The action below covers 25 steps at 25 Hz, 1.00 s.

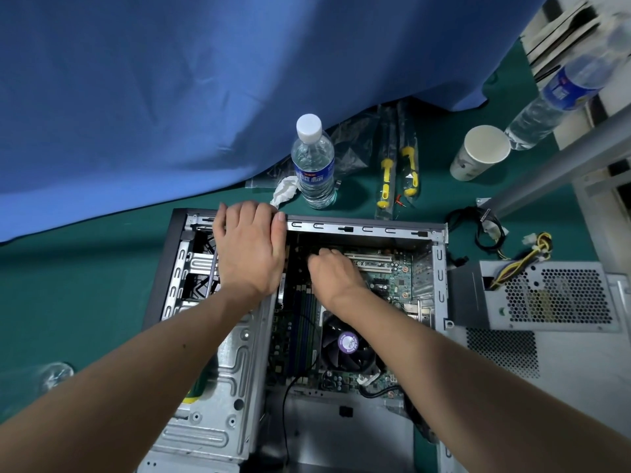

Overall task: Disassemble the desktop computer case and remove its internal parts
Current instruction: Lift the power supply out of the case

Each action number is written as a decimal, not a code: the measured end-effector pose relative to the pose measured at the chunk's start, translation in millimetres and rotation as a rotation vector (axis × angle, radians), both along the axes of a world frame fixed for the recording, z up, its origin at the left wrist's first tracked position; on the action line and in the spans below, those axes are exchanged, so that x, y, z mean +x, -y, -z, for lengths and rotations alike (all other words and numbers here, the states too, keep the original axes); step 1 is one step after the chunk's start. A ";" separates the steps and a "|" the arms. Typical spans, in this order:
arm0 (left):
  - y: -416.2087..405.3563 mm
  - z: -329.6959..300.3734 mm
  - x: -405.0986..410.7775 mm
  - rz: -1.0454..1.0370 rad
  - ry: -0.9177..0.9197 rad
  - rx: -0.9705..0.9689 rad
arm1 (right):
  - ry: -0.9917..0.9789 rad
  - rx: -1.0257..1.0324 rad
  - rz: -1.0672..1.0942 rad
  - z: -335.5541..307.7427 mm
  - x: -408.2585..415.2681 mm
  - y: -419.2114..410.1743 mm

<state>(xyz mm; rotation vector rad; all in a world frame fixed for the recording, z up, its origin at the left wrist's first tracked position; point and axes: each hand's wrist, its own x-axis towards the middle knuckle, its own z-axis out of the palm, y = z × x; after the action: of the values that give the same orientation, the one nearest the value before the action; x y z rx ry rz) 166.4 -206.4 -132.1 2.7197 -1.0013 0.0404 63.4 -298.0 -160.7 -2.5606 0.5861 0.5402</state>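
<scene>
The open desktop computer case (368, 228) lies flat on the green table. Its motherboard (392, 274), CPU fan (348, 346) with a purple sticker, and silver drive cage (218, 387) are exposed. My left hand (251, 249) rests on the case's far rim, fingers curled over the edge. My right hand (333, 273) reaches down into the case near the white expansion slots, fingers curled on something dark that I cannot make out. The removed power supply (553, 295) with its yellow and black cables sits to the right on a silver side panel (512, 387).
A water bottle (312, 162) and crumpled tissue (285, 191) stand just behind the case. Two bagged yellow-handled screwdrivers (397, 172), a paper cup (478, 153) and a second bottle (560, 93) lie further back right. Blue cloth (170, 97) hangs behind. Loose black cables (478, 227) lie beside the case.
</scene>
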 end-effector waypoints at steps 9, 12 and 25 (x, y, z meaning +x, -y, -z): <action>-0.4 0.9 0.5 -0.004 0.007 -0.006 | 0.066 0.059 0.178 9.0 -1.6 -2.9; -0.3 1.3 0.5 -0.002 0.011 -0.004 | 0.090 0.037 0.187 10.0 -2.2 -5.0; -0.4 0.4 0.7 0.000 0.001 0.005 | -0.013 -0.077 -0.033 2.4 5.7 3.7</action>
<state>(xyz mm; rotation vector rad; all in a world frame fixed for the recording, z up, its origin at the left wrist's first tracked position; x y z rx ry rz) 167.1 -206.0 -132.5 2.7246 -1.0024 0.0391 69.1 -301.7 -163.1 -2.6454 0.5798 0.5556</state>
